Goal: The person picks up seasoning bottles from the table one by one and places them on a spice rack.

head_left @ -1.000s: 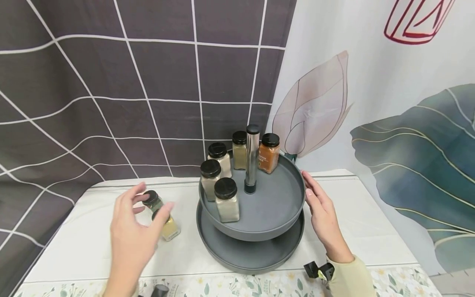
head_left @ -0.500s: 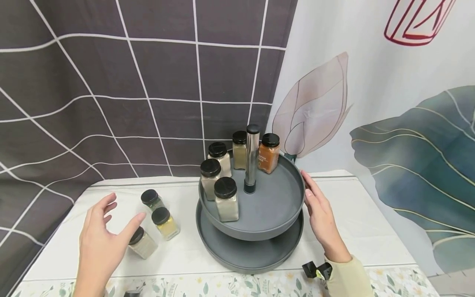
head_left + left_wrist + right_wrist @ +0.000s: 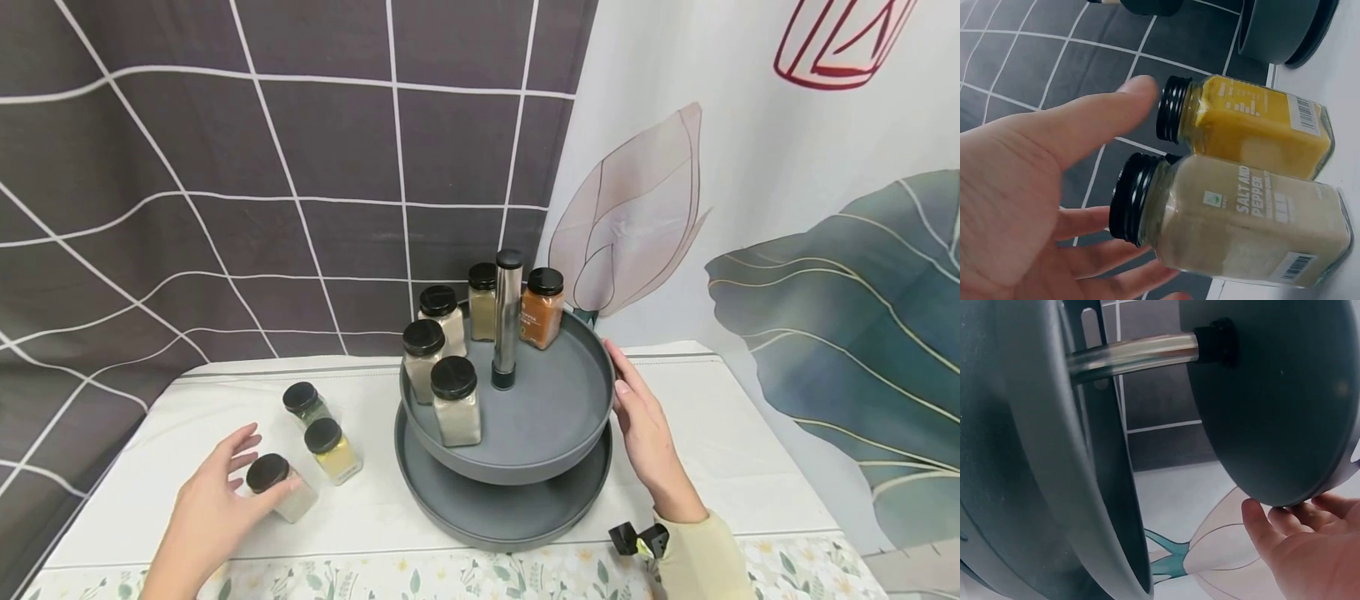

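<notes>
My left hand point(image 3: 217, 500) is around a salt and pepper jar point(image 3: 1247, 219) with a black lid, standing on the table at the left. Its thumb is clear of the lid in the left wrist view, and the fingers are spread on the far side. Beside it stand a jar of yellow spice point(image 3: 337, 460) and a jar of green spice point(image 3: 309, 404). My right hand point(image 3: 651, 442) touches the right rim of the upper tray of a grey two-tier turntable point(image 3: 555, 417), fingertips at its edge in the right wrist view.
On the upper tray stand several black-lidded jars, among them an orange pepper jar point(image 3: 542, 312) and a pale jar point(image 3: 456, 408) near the front. A metal post point(image 3: 507, 321) rises from its middle. The lower tray point(image 3: 510, 521) sits beneath, on a white cloth point(image 3: 720, 433).
My left hand has moved left and down, away from the yellow and green jars, then in around the salt and pepper jar. The right hand has stayed at the tray rim.
</notes>
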A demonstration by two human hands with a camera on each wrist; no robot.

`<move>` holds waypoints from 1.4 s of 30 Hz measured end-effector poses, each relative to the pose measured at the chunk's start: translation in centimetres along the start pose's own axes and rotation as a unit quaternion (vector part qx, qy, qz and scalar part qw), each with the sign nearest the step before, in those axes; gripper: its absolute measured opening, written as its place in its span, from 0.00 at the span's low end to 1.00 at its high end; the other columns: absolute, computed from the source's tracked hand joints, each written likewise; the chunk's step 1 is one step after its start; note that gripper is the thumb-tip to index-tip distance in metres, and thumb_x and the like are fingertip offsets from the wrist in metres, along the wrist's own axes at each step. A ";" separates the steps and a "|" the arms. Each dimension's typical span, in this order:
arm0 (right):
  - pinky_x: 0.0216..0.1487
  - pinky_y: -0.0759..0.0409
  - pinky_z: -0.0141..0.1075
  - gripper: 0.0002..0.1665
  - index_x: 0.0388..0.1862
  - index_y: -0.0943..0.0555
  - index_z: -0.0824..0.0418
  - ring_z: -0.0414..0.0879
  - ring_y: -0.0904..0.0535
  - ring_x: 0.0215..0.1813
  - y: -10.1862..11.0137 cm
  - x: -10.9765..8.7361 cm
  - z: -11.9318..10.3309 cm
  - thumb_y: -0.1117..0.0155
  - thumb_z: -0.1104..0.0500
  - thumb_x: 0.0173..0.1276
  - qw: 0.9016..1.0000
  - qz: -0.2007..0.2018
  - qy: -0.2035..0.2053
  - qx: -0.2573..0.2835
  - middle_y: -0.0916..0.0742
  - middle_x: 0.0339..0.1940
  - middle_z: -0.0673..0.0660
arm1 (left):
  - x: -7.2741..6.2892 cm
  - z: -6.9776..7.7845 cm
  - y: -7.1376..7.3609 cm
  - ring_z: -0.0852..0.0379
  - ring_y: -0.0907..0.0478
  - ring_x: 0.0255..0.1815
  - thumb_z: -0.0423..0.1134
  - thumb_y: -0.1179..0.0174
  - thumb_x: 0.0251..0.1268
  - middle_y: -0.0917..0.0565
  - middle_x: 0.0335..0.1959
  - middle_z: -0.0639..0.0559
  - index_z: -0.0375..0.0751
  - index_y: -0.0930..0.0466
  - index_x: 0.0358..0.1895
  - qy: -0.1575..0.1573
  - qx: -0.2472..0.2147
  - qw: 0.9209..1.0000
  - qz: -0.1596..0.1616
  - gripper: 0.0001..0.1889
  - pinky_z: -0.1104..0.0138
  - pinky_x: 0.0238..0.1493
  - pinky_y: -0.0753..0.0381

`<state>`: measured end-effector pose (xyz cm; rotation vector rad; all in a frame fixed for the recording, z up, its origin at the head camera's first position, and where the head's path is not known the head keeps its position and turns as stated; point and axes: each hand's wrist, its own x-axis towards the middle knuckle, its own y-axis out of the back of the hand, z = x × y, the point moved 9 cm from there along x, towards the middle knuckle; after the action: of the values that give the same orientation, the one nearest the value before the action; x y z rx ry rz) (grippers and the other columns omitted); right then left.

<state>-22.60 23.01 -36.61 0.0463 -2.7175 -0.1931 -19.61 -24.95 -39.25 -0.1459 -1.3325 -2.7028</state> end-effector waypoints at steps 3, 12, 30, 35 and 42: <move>0.71 0.41 0.21 0.31 0.81 0.49 0.66 0.46 0.48 0.81 0.0 0.0 0.1 0.70 0.55 0.86 1.000 -0.005 -0.001 0.002 0.44 0.82 0.63 | 0.2 -0.8 -1.0 0.26 0.27 0.60 0.55 0.23 0.51 0.27 0.63 0.24 0.26 0.41 0.72 0.019 0.017 0.998 -0.051 0.54 0.42 0.51 0.18; 0.70 0.39 0.21 0.30 0.81 0.48 0.63 0.52 0.46 0.80 0.1 0.1 0.0 0.70 0.55 0.86 1.000 -0.005 -0.003 -0.025 0.42 0.81 0.62 | 0.3 -1.7 -2.3 0.45 0.18 0.39 0.45 0.21 0.46 0.19 0.52 0.26 0.28 0.32 0.64 0.041 0.051 0.993 -0.095 0.43 0.46 0.41 0.16; 0.70 0.39 0.20 0.29 0.80 0.45 0.65 0.43 0.42 0.79 0.4 0.1 -0.2 0.67 0.57 0.86 1.000 -0.001 -0.008 -0.016 0.40 0.80 0.65 | 0.3 -2.0 -3.0 0.24 0.21 0.52 0.34 0.23 0.47 0.23 0.56 0.21 0.27 0.35 0.66 0.039 0.026 0.992 -0.118 0.42 0.43 0.45 0.15; 0.69 0.37 0.20 0.29 0.80 0.44 0.67 0.40 0.40 0.77 0.5 0.2 -0.3 0.66 0.58 0.85 1.000 0.003 -0.006 -0.011 0.39 0.79 0.66 | 0.2 -1.8 -3.0 0.25 0.20 0.51 0.34 0.24 0.48 0.24 0.56 0.20 0.25 0.35 0.66 0.045 0.026 0.992 -0.115 0.41 0.44 0.44 0.14; 0.64 0.30 0.22 0.28 0.78 0.41 0.69 0.36 0.32 0.72 0.7 0.1 -0.5 0.65 0.62 0.84 1.000 0.017 0.003 -0.019 0.34 0.76 0.70 | 0.2 -1.8 -2.9 0.27 0.18 0.49 0.35 0.23 0.48 0.22 0.55 0.22 0.25 0.34 0.66 0.051 0.026 0.992 -0.115 0.41 0.43 0.46 0.15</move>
<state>-22.48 23.63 -36.00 -0.0111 -2.7054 -0.2330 -20.34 -24.67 -42.60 0.1575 -1.4688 -2.8111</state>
